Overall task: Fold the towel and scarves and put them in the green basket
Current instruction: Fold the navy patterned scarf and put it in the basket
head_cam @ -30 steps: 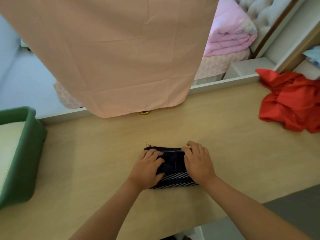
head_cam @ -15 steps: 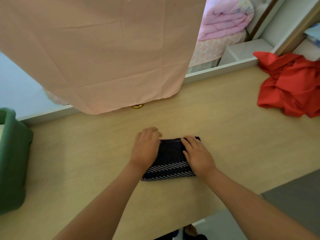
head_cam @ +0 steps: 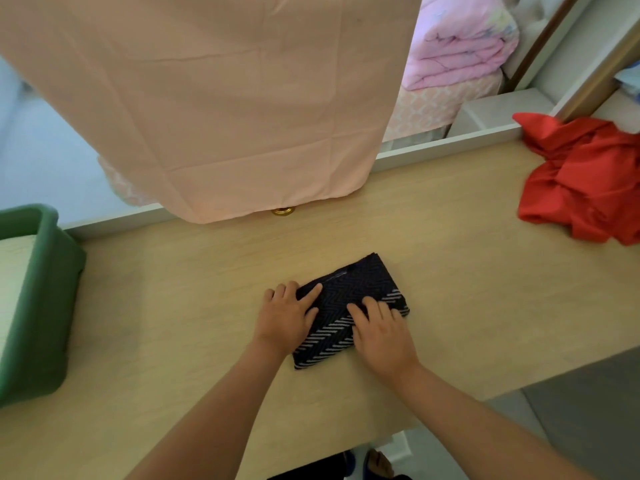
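A dark navy scarf (head_cam: 360, 289) with white chevron stripes lies folded into a small rectangle on the wooden table (head_cam: 450, 271). My left hand (head_cam: 289, 315) rests on its left edge, forefinger stretched onto the cloth. My right hand (head_cam: 379, 329) presses flat on its near right part. A red scarf (head_cam: 585, 188) lies crumpled at the table's right end. The green basket (head_cam: 45, 306) stands at the left edge, with a pale folded towel (head_cam: 14, 268) inside it.
A peach cloth (head_cam: 225, 105) hangs over the table's far edge, with a small gold object (head_cam: 283, 211) below its hem. Behind it are pink bedding (head_cam: 460, 43) and a white ledge (head_cam: 450, 140). Grey floor (head_cam: 588, 420) shows past the table's near right corner.
The folded dark scarf has turned so that its far corner points up and right. Both hands stayed on it, and the view shifted so the basket shows more.
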Tool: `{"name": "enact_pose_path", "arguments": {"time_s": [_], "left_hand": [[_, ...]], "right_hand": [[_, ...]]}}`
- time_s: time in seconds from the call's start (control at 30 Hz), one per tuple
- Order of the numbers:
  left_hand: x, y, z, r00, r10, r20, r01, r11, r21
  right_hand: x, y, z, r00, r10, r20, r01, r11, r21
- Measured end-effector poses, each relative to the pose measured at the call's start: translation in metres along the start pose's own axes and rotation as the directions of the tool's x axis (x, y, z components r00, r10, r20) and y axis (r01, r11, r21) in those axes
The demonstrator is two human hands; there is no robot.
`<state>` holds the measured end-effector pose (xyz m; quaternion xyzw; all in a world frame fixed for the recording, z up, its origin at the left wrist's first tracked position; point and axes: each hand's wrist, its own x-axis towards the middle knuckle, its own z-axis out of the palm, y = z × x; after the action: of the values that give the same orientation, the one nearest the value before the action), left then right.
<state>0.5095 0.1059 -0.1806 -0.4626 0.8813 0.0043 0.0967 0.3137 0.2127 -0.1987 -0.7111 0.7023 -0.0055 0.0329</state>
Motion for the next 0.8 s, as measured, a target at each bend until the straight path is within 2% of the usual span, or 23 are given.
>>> {"name": "enact_pose_path", "arguments": {"time_s": [0.07, 0.17, 0.27, 0.37, 0.43, 0.5, 0.57, 0.63, 0.67, 0.73, 0.8], "left_hand": [[-0.011, 0.004, -0.005, 0.997, -0.045, 0.061, 0.047, 0.998, -0.034], [-0.032, 0.012, -0.013, 0.992, -0.045, 0.122, 0.057, 0.993, -0.102], [-0.055, 0.022, -0.018, 0.987, -0.005, 0.163, 0.025, 0.992, -0.122], [-0.073, 0.037, -0.024, 0.984, 0.033, 0.175, -0.017, 0.996, -0.092], [-0.082, 0.048, -0.028, 0.984, 0.039, 0.176, -0.028, 0.997, -0.068], [-0.086, 0.053, -0.029, 0.994, 0.037, 0.100, -0.031, 0.998, -0.061], [-0.082, 0.055, -0.025, 0.993, 0.076, -0.092, -0.082, 0.994, -0.071], [-0.073, 0.057, -0.017, 0.954, 0.178, -0.240, -0.207, 0.973, -0.101], [-0.067, 0.058, -0.014, 0.939, 0.235, -0.251, -0.270, 0.956, -0.114], [-0.061, 0.060, -0.015, 0.952, 0.276, -0.133, -0.295, 0.943, -0.152], [-0.063, 0.056, -0.008, 0.967, 0.246, 0.065, -0.234, 0.960, -0.156]], "right_hand": [[0.001, 0.005, -0.002, 0.996, 0.008, 0.086, -0.008, 1.000, -0.004], [0.011, 0.018, -0.008, 0.992, -0.004, 0.128, 0.001, 1.000, 0.021], [0.013, 0.025, -0.017, 0.995, -0.053, 0.080, 0.052, 0.999, 0.012], [-0.008, 0.028, -0.015, 0.966, -0.256, -0.022, 0.256, 0.966, 0.018], [-0.028, 0.033, -0.008, 0.918, -0.395, -0.014, 0.396, 0.917, 0.053], [-0.043, 0.041, -0.001, 0.879, -0.475, 0.034, 0.472, 0.879, 0.070], [-0.053, 0.048, 0.001, 0.869, -0.482, 0.114, 0.475, 0.876, 0.087], [-0.056, 0.051, -0.004, 0.871, -0.467, 0.155, 0.452, 0.884, 0.121], [-0.055, 0.051, -0.005, 0.866, -0.472, 0.164, 0.454, 0.881, 0.135], [-0.054, 0.049, -0.009, 0.848, -0.499, 0.176, 0.479, 0.865, 0.149], [-0.054, 0.048, -0.008, 0.838, -0.519, 0.165, 0.505, 0.854, 0.121]]}}
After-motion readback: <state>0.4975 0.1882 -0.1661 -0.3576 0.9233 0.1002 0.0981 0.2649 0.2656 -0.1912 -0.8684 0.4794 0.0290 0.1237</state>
